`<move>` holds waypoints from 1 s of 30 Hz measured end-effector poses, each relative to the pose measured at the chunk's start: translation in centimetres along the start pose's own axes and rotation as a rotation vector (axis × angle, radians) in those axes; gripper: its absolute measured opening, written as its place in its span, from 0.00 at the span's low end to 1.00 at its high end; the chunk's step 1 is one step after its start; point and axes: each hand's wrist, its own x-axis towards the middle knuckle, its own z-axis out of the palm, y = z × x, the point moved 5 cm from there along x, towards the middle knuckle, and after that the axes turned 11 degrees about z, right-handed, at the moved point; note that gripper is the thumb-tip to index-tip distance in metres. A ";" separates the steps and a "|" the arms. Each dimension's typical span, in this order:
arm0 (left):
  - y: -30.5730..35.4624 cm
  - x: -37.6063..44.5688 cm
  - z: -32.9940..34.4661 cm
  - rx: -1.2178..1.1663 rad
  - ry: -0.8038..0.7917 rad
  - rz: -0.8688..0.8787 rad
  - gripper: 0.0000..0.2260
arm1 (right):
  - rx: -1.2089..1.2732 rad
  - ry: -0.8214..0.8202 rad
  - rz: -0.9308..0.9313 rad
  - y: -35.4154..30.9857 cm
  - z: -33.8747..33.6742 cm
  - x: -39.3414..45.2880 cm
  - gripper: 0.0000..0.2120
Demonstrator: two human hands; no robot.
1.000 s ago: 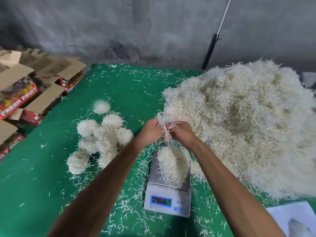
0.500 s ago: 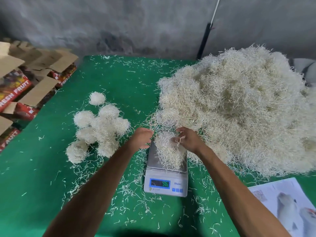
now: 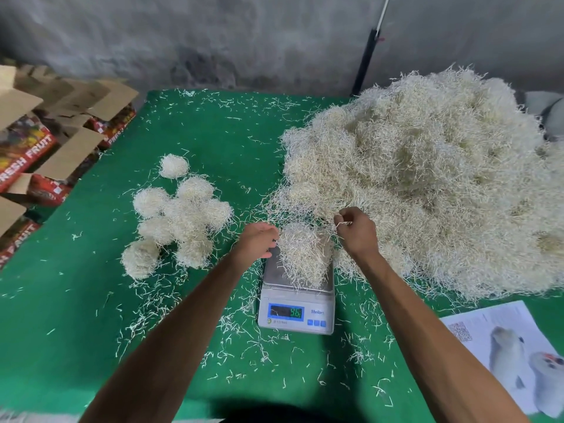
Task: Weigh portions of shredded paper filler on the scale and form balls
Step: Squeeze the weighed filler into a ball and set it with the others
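A portion (image 3: 303,257) is heaped on the scale (image 3: 297,296); its left side is touched by the loosely curled left hand (image 3: 258,241). A few strands are pinched by the right hand (image 3: 357,232) just right of the scale. The reading may be skewed if the heap is pressed, or if strands bridge to the big pile (image 3: 427,184).

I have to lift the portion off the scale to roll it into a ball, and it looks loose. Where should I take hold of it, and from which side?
Likely best to cup the portion low, at its base on the scale pan, from both sides with the left hand and right hand. It is a loose mound, wider below, with strands hanging over the pan's edges, so a pinch at the top would likely pull only a tuft.
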 end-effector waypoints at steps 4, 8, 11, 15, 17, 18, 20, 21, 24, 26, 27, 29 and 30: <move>-0.3 -0.4 0.3 0.005 -0.022 0.004 0.09 | -0.087 0.014 0.018 0.4 -0.3 0.0 0.15; -0.7 -0.6 0.2 0.026 -0.034 0.012 0.10 | -0.276 0.020 0.049 1.5 -1.1 0.6 0.20; -1.3 -0.7 0.3 0.041 -0.027 0.017 0.09 | -0.378 0.044 0.101 3.3 -2.1 0.7 0.23; -1.9 -0.7 0.8 0.012 -0.023 -0.019 0.09 | -0.501 -0.021 0.178 6.4 -2.5 -0.1 0.25; -2.2 -0.7 1.0 0.020 -0.027 -0.014 0.09 | -0.562 -0.026 0.219 7.9 -2.7 -0.3 0.27; -2.3 -0.6 1.1 0.026 -0.027 -0.009 0.09 | -0.586 -0.019 0.236 8.4 -2.8 -0.4 0.28; -2.5 -0.5 1.0 0.035 -0.022 -0.004 0.09 | -0.628 0.001 0.255 9.3 -3.1 -0.5 0.28; -2.6 -0.4 1.0 0.038 -0.018 -0.006 0.08 | -0.630 0.016 0.262 9.6 -3.3 -0.6 0.27; -2.8 -0.3 1.0 0.044 0.001 -0.014 0.07 | -0.550 0.066 0.262 9.9 -3.6 -0.5 0.26; -2.9 -0.2 1.1 0.053 0.014 -0.013 0.06 | -0.475 0.078 0.246 9.7 -3.4 -0.3 0.23; -2.9 -0.1 1.2 0.058 0.021 -0.014 0.06 | -0.441 0.072 0.234 9.5 -3.2 -0.2 0.20; -2.9 0.0 1.2 0.064 0.038 -0.016 0.07 | -0.401 0.064 0.200 8.9 -2.6 -0.1 0.14; -2.9 0.0 1.2 0.066 0.050 -0.015 0.07 | -0.395 0.075 0.178 8.5 -2.3 -0.1 0.14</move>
